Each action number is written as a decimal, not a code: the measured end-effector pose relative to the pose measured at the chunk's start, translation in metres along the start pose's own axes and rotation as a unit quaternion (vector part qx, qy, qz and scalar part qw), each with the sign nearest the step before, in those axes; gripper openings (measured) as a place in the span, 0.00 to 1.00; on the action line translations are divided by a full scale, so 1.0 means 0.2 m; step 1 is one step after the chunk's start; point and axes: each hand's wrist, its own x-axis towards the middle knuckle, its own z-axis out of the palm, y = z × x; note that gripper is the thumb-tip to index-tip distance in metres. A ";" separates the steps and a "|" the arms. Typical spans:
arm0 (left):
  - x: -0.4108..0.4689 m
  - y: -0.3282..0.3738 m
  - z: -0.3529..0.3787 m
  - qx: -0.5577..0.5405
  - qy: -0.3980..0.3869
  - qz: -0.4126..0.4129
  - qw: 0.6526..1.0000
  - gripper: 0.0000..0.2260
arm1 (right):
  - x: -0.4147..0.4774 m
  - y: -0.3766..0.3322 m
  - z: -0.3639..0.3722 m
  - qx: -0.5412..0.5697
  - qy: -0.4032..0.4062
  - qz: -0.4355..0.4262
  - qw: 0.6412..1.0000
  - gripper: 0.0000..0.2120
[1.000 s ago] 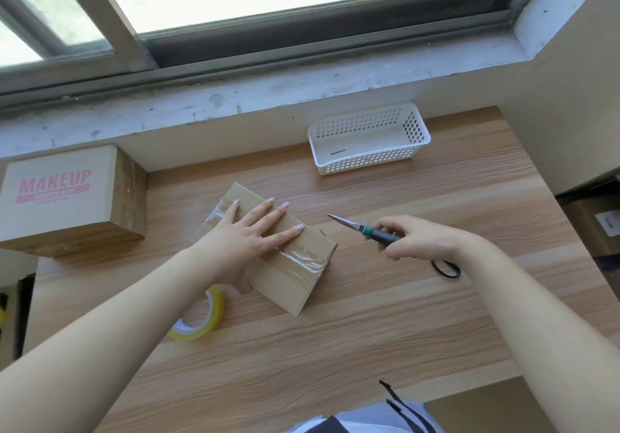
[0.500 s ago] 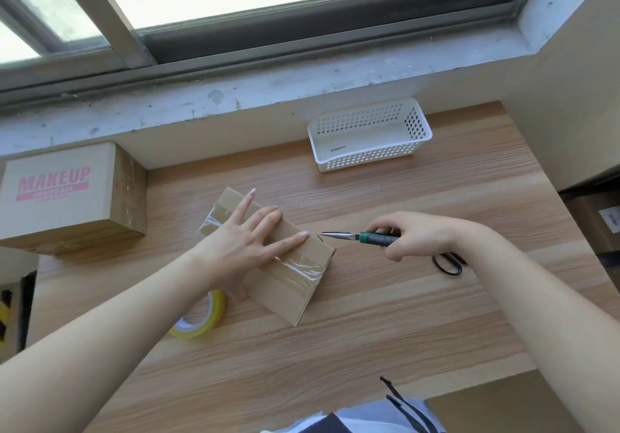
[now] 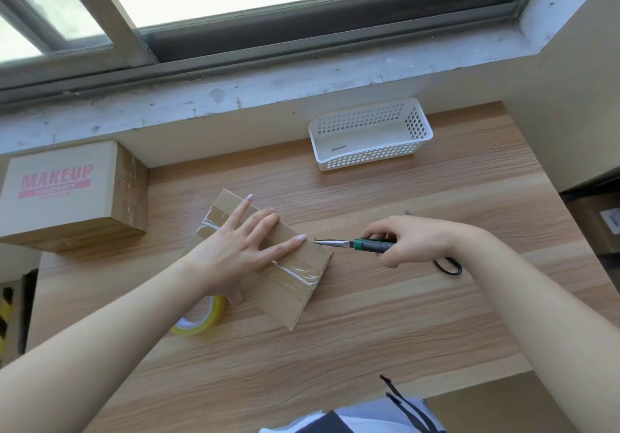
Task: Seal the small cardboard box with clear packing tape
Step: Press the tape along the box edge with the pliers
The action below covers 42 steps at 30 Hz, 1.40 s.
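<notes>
The small cardboard box (image 3: 295,285) lies flat on the wooden table (image 3: 369,332), with clear tape across its top and down its right end. My left hand (image 3: 241,248) lies flat on the box top, fingers spread, holding it down. My right hand (image 3: 412,239) grips a pair of scissors (image 3: 355,244) by the green-and-black shank. The closed blade tips touch the box's top right edge beside my left forefinger. A black handle loop shows behind my right wrist. The tape roll (image 3: 201,318), yellowish, lies on the table under my left forearm, partly hidden.
A white perforated basket (image 3: 369,157) stands at the back of the table. A larger cardboard box marked MAKEUP (image 3: 70,194) sits at the back left. The window sill and wall run behind. More boxes stand on the floor at the right edge.
My right hand has carried the scissors leftward until the tips reach the box edge. My left hand has stayed on the box, its fingers shifting a little.
</notes>
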 end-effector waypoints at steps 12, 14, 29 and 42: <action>0.00 0.00 0.00 -0.002 -0.013 -0.001 1.000 0.70 | 0.03 0.03 0.01 0.017 0.035 -0.007 0.999 0.19; -0.01 0.00 0.00 -0.009 -0.030 -0.004 0.999 0.71 | 0.03 0.04 0.01 0.020 0.040 -0.008 0.999 0.19; 0.00 -0.01 0.04 -0.067 -0.028 0.006 0.997 0.70 | 0.01 0.07 0.06 0.076 0.046 -0.006 0.996 0.18; 0.02 -0.01 0.02 -0.067 -0.036 -0.014 0.997 0.70 | 0.02 0.07 0.09 0.116 0.025 -0.012 0.993 0.18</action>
